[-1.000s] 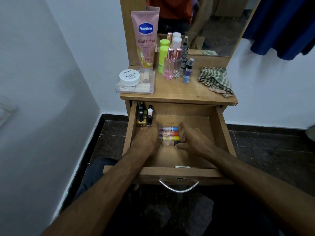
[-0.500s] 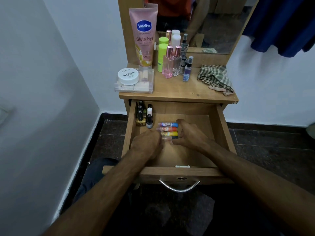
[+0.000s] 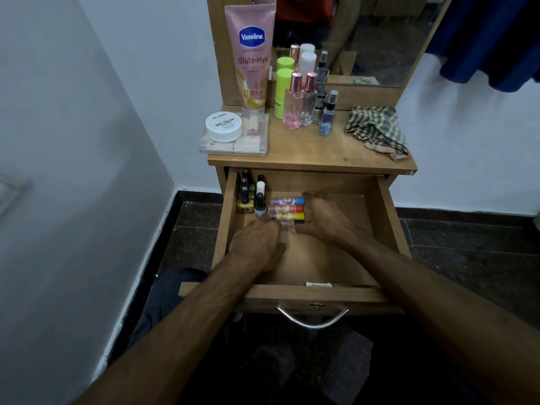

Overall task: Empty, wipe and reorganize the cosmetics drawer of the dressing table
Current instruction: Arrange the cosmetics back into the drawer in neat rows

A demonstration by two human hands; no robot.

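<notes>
While both hands work inside the open drawer (image 3: 388, 217), the lip balm tubes (image 3: 287, 209) lie in a row at mid-floor, just right of the upright nail polish bottles (image 3: 252, 197). Left hand (image 3: 257, 244) rests knuckles-up at the near tube, grip not visible; right hand (image 3: 321, 217) curls loosely against the tube caps. Judgement: square the ends with light, even pressure from both sides, so no tube rolls out of line.
</notes>
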